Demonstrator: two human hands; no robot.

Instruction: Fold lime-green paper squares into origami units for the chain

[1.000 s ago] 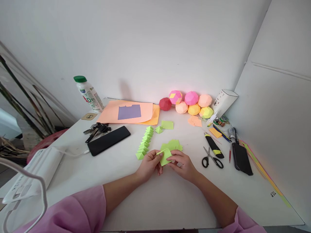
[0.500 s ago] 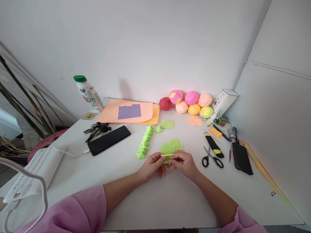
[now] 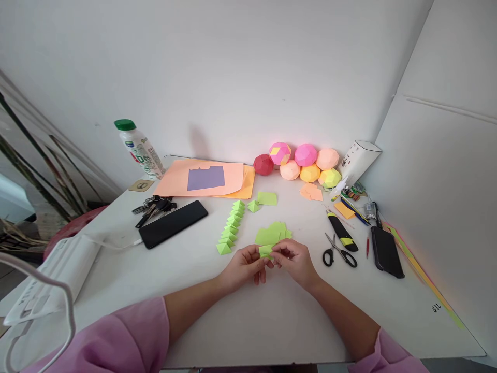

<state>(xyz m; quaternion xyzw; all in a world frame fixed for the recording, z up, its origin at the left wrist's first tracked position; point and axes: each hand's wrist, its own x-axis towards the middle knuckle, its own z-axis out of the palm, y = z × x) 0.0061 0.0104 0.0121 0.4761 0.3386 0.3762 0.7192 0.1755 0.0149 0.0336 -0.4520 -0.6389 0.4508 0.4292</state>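
Observation:
A small piece of green paper (image 3: pixel 266 251) is held between my two hands near the table's front middle. My left hand (image 3: pixel 245 265) is closed on its left side, thumb in front. Closed on its right side is my right hand (image 3: pixel 293 260), with thumb and fingers pinching the edge. Just beyond my fingers lies a loose pile of green paper pieces (image 3: pixel 272 233). To the left, a row of folded green paper pyramids (image 3: pixel 229 234) runs away from me. One more green pyramid (image 3: pixel 253 206) sits beside a flat green sheet (image 3: pixel 267 198).
Scissors (image 3: pixel 337 254) and a box cutter (image 3: pixel 342 231) lie right of my hands, near a black phone (image 3: pixel 386 252). Several paper balls (image 3: pixel 306 155) rest against the wall. A black power bank (image 3: pixel 174 224), keys (image 3: pixel 155 208), orange sheets (image 3: pixel 229 178) and a bottle (image 3: pixel 142 153) stand left.
The green paper has tilted between my fingers: it looked like a thin edge before and now shows a broader face. Both hands stay in about the same place.

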